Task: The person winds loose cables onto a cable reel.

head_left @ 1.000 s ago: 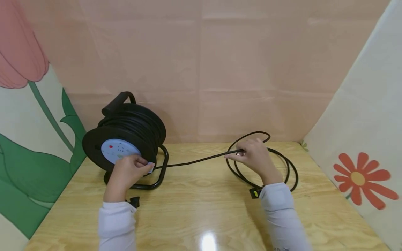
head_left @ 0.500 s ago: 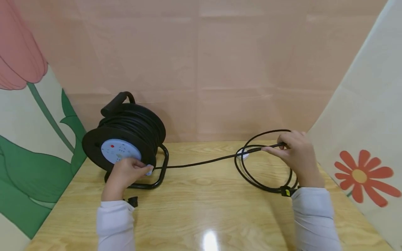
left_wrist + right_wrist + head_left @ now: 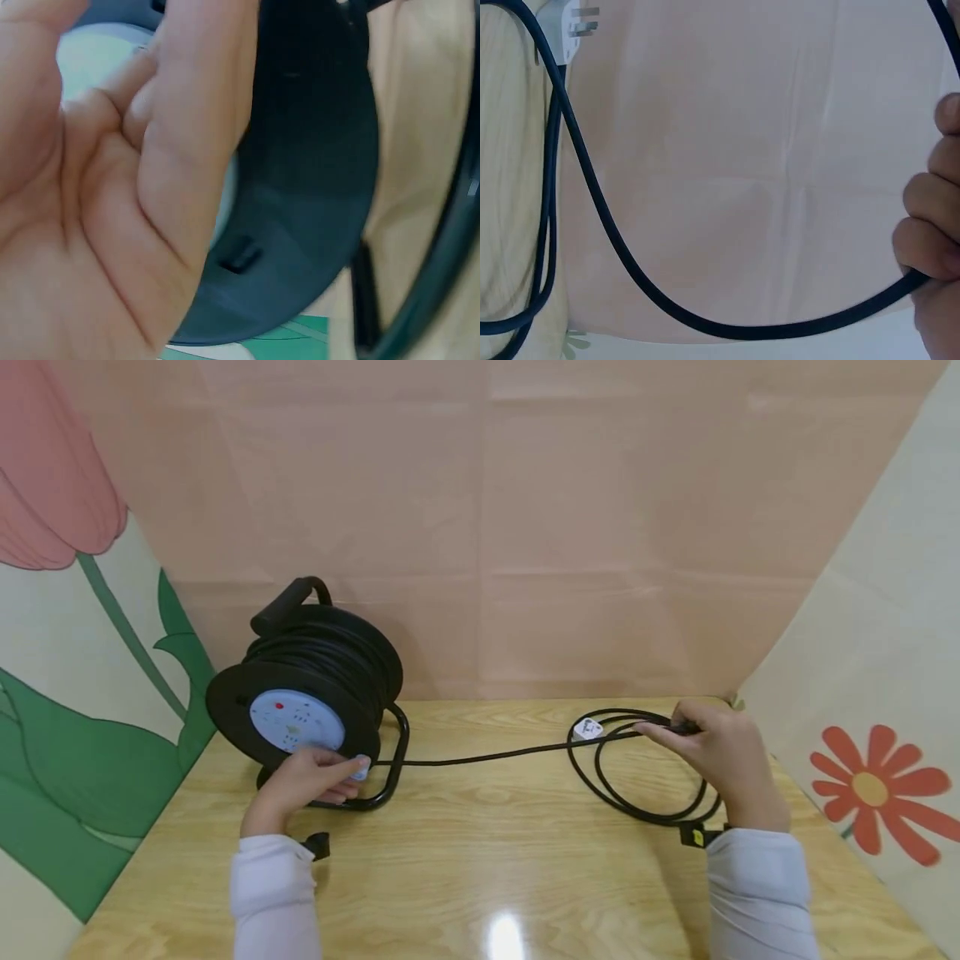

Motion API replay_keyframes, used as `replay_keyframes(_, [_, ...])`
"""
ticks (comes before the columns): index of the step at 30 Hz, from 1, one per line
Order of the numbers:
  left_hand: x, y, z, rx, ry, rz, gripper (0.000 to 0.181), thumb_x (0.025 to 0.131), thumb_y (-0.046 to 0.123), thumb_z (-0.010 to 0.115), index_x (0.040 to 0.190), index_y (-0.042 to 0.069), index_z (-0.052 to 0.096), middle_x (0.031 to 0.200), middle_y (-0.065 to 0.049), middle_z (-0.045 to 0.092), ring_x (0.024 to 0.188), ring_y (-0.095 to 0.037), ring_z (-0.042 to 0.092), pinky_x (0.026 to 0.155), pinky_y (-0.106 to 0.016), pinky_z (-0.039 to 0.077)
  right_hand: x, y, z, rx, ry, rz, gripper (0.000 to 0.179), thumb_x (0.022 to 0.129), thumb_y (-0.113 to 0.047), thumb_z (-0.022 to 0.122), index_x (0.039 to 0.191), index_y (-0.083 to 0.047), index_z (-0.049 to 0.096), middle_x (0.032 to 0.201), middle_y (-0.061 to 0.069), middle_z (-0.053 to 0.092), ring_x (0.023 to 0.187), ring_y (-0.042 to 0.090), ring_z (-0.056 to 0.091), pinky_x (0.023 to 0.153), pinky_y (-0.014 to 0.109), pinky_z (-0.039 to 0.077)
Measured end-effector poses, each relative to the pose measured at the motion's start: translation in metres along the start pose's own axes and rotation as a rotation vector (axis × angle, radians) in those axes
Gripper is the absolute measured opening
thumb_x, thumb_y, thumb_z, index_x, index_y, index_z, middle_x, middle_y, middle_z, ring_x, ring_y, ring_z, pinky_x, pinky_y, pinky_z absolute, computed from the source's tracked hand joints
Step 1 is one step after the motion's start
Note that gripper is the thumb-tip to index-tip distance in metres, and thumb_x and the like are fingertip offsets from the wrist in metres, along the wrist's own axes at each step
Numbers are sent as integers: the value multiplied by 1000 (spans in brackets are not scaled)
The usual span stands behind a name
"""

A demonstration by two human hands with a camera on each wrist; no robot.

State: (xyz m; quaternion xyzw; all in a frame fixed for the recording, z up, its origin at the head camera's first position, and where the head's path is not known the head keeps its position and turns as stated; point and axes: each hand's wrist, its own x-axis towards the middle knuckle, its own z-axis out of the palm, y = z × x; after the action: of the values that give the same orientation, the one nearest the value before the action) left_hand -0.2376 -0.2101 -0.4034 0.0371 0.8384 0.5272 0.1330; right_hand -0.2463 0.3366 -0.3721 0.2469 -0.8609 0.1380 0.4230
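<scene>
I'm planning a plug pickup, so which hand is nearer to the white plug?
The right hand: it holds the black cable to the right of the white plug. The left hand is much farther off, well to the plug's left, in front of the cable reel.

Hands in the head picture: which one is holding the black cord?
The right hand, away from the reel: it grips the black cord. The left hand is at the light-blue knob on the reel instead.
</scene>
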Motion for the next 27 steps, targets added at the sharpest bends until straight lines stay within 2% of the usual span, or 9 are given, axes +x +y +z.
replay_keyframes(3, [5, -9, 0, -62, -75, -3, 59, 98, 42, 65, 116, -13, 65, 102, -19, 72, 87, -23, 72, 78, -33, 60, -1, -2, -1, 15, -57, 39, 45, 69, -37, 92, 63, -26, 49, 55, -16, 39, 46, -1, 27, 42, 18, 25])
replay_keyframes(6, [7, -16, -1, -90, -105, -2, 61, 99, 43, 63, 119, -15, 62, 104, -19, 72, 89, -23, 72, 80, -32, 60, -1, -5, 2, 19, -124, 69, 44, 67, -31, 94, 62, -27, 50, 54, -17, 37, 46, 2, 31, 43, 19, 26])
replay_keyframes(13, [10, -27, -3, -57, -78, 37, 56, 98, 42, 64, 114, -12, 66, 103, -19, 72, 88, -25, 72, 79, -33, 60, -1, -13, 9, 18, -244, 132, 46, 75, -40, 88, 57, -29, 47, 51, -19, 31, 46, 4, 31, 44, 23, 26])
replay_keyframes(17, [10, -33, -5, -29, -55, 37, 52, 98, 43, 65, 108, -7, 70, 99, -14, 73, 86, -23, 71, 77, -33, 60, -1, -14, 12, 0, -323, 175, 46, 76, -50, 84, 57, -28, 49, 50, -18, 32, 45, 4, 30, 43, 24, 25])
replay_keyframes(21, [10, -38, -6, -37, -37, 25, 49, 97, 41, 66, 105, -7, 70, 99, -16, 73, 85, -23, 71, 77, -33, 60, -5, -11, 10, 11, -405, 258, 48, 78, -57, 81, 59, -25, 50, 51, -14, 32, 46, 6, 29, 43, 25, 25])
replay_keyframes(24, [9, -41, -5, -54, -25, 14, 50, 97, 39, 67, 106, -9, 69, 99, -18, 73, 84, -23, 71, 77, -33, 60, -9, -5, 5, 32, -424, 301, 50, 78, -56, 81, 61, -22, 49, 53, -11, 32, 47, 8, 29, 44, 25, 24])
replay_keyframes(27, [9, -42, -4, -60, -20, 13, 50, 97, 39, 68, 106, -10, 68, 98, -18, 73, 84, -24, 71, 76, -33, 60, -14, 5, -1, 40, -398, 315, 50, 79, -52, 83, 62, -21, 47, 55, -9, 33, 48, 8, 30, 46, 25, 25])
